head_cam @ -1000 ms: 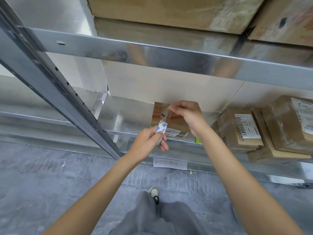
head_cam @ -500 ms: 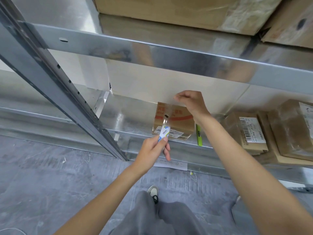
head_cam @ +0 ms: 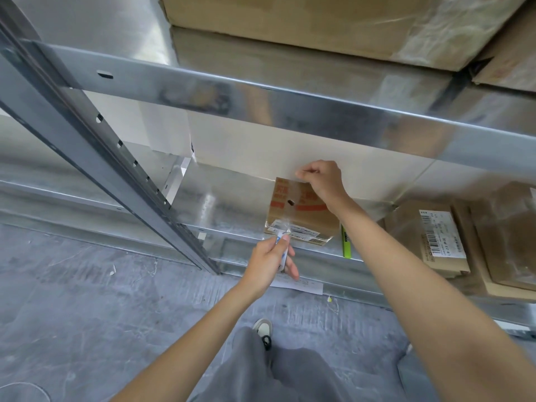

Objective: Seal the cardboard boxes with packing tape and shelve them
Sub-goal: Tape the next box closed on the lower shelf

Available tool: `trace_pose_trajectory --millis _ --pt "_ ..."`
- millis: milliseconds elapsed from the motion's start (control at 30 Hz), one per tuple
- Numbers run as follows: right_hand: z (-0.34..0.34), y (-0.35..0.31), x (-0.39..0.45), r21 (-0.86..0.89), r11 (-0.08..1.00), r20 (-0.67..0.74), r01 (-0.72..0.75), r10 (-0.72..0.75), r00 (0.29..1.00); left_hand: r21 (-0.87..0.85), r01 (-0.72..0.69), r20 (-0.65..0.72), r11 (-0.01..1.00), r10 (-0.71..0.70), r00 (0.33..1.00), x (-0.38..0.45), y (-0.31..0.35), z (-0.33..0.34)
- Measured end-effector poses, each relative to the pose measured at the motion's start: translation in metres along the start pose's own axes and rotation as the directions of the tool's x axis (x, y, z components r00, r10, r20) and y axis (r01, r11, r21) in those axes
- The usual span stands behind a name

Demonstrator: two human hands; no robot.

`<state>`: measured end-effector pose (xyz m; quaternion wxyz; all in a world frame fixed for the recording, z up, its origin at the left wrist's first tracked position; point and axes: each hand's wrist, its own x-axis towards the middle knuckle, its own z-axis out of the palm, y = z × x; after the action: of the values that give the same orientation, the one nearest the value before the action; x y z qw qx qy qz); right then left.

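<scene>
One small cardboard box [head_cam: 301,213] is under my hands right now, lying on the lower metal shelf [head_cam: 226,204] near its front edge. A strip of clear packing tape [head_cam: 291,204] is stretched over its top. My right hand [head_cam: 319,181] pinches the far end of the strip at the box's back edge, and my left hand [head_cam: 269,261] is curled round the tape roll [head_cam: 282,248] just in front of the box, holding the strip taut.

I judge the sealing of this box to be midway: the strip looks drawn across but not yet pressed flat or cut from the roll. The box already sits on the shelf, so shelving may only need a push back.

Counted: two hands, one roll, one box being taped. To the right on the same shelf lie at least three more parcels [head_cam: 435,236], stacked and overlapping; I cannot tell whether all are sealed. Two large cartons [head_cam: 290,21] show on the shelf above. One green pen-like thing [head_cam: 346,246] lies beside the box, and one paper slip [head_cam: 298,285] on the floor.
</scene>
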<state>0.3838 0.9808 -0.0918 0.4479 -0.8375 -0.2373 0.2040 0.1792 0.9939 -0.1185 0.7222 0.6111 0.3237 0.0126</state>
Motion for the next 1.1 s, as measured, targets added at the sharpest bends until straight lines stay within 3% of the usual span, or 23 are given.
trace_pose_trajectory --millis 100,167,300,367,433,500,633,700,800,967,1100 --pt "0.004 0.001 0.003 -0.133 0.991 0.020 -0.010 0.013 1.000 -0.013 0.015 -0.001 1.000 -0.015 1.000 0.002 0.001 0.000" --pt "0.006 -0.001 0.009 -0.150 0.980 0.037 -0.129 0.136 0.990 -0.028 0.006 -0.009 1.000 -0.006 1.000 0.002 0.000 0.002" --pt "0.002 -0.010 0.026 -0.166 0.879 0.095 -0.447 0.465 0.880 0.004 -0.078 -0.131 0.997 0.078 0.988 0.004 -0.006 0.002" --pt "0.000 -0.014 0.029 -0.203 0.833 0.143 -0.515 0.546 0.826 0.042 -0.129 -0.120 0.991 0.133 0.984 0.008 -0.006 -0.005" --pt "0.004 -0.017 0.026 -0.306 0.810 0.140 -0.501 0.558 0.818 0.104 -0.141 -0.073 0.985 0.149 0.986 0.013 -0.004 -0.013" --pt "0.012 -0.014 0.025 -0.361 0.814 0.095 -0.455 0.517 0.851 0.139 -0.141 -0.041 0.980 0.148 0.988 0.015 -0.003 -0.019" --pt "0.016 -0.002 0.018 -0.241 0.880 0.022 -0.409 0.426 0.904 0.054 -0.047 0.005 0.997 0.047 0.999 0.016 0.001 -0.026" --pt "0.016 0.006 0.011 -0.237 0.918 -0.003 -0.317 0.326 0.945 0.053 -0.029 0.025 0.998 0.027 0.999 0.019 0.002 -0.029" --pt "0.014 0.019 -0.012 -0.392 0.912 -0.008 -0.120 0.127 0.992 0.063 -0.019 0.069 0.998 0.014 0.997 0.024 0.005 -0.039" --pt "-0.005 0.042 -0.052 -0.538 0.829 0.162 0.154 -0.078 0.984 0.149 -0.018 0.206 0.989 -0.013 0.978 0.034 0.019 -0.056" --pt "-0.005 0.052 -0.058 -0.566 0.813 0.121 0.138 -0.084 0.989 0.186 0.004 0.271 0.982 -0.055 0.961 0.042 0.025 -0.061"
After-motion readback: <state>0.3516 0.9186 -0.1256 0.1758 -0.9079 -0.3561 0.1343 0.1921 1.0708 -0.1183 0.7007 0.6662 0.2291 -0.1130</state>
